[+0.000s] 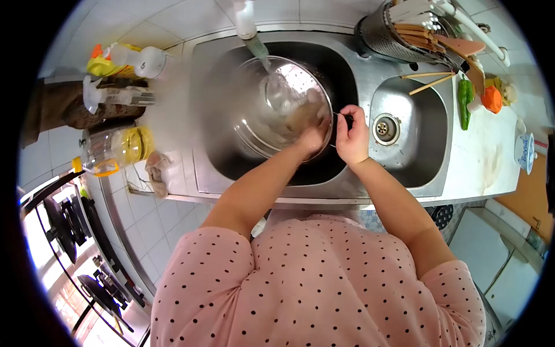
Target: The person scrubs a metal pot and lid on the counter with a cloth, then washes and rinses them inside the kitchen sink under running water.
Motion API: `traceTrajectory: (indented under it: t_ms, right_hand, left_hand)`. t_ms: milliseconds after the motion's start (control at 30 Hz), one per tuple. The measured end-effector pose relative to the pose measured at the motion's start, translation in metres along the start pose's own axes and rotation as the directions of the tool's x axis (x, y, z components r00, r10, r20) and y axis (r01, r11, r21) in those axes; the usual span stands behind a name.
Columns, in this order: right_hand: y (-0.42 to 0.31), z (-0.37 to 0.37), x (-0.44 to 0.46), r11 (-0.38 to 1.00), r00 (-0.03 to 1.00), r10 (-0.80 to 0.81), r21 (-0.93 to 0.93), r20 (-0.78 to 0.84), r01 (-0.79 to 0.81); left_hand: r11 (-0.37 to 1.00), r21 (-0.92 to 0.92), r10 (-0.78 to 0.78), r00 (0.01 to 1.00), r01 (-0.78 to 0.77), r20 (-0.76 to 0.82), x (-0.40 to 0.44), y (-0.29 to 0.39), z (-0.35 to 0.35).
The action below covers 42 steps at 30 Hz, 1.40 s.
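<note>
A large round metal pot (254,136) sits tilted in the left sink basin (228,168), under water running from the faucet (245,23). My right hand (352,136) is closed around the pot's dark handle at its right side. Inside the pot, near the lower right wall, is my left hand (314,136); splashing water and blur cover its fingers, and what it touches or holds cannot be made out. A hazy smear covers the left part of the pot.
The small right basin (425,156) has a drain (386,128) and chopsticks (430,84) over its back edge. Behind it stands a utensil holder (381,34). A green pepper (465,103) lies at right. Spray bottles (124,96) and an oil bottle (115,149) stand at left.
</note>
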State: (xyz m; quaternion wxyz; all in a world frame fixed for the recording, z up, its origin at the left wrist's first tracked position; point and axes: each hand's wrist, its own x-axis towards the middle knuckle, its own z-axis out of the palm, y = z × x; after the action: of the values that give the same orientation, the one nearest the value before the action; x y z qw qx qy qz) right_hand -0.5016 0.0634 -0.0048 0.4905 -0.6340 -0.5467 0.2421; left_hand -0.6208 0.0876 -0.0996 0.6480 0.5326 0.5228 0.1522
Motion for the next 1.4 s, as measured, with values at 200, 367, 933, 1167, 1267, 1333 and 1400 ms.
traceTrajectory:
  t_ms: [200, 367, 933, 1167, 1267, 1333, 1400]
  right_hand:
    - [0.0, 0.001, 0.003, 1.0, 1.0, 0.008, -0.012, -0.009, -0.008]
    - [0.005, 0.001, 0.003, 1.0, 1.0, 0.012, 0.026, 0.001, -0.012]
    - [0.006, 0.0, 0.015, 0.997, 1.0, -0.005, -0.08, 0.014, 0.007]
    - [0.018, 0.013, 0.013, 0.931, 0.937, 0.344, 0.107, 0.064, -0.349]
    - [0.024, 0.011, 0.007, 0.929, 0.937, 0.341, 0.126, 0.072, -0.348]
    - [0.026, 0.01, 0.006, 0.931, 0.939, 0.338, 0.123, 0.068, -0.344]
    - [0.024, 0.012, 0.012, 0.933, 0.941, 0.331, 0.124, 0.067, -0.337]
  left_hand:
    - [0.688, 0.488, 0.406, 0.842, -0.538, 0.355, -0.072, -0.024, -0.065]
    - [0.115, 0.97, 0.371, 0.915, -0.216, 0.16, 0.006, -0.035, -0.22]
    - [0.642, 0.766, 0.239, 0.957, -0.03, -0.163, 0.108, -0.003, -0.074]
    - [0.543, 0.833, 0.208, 0.978, -0.107, -0.01, 0.048, -0.026, -0.044]
    - [0.689, 0.712, -0.141, 0.989, 0.137, -0.054, 0.063, 0.018, -0.084]
    - [0.606, 0.727, -0.395, 0.915, 0.324, -0.079, 0.05, 0.049, -0.095]
    - [0.48, 0.876, 0.166, 0.977, 0.041, -0.136, 0.056, -0.027, -0.052]
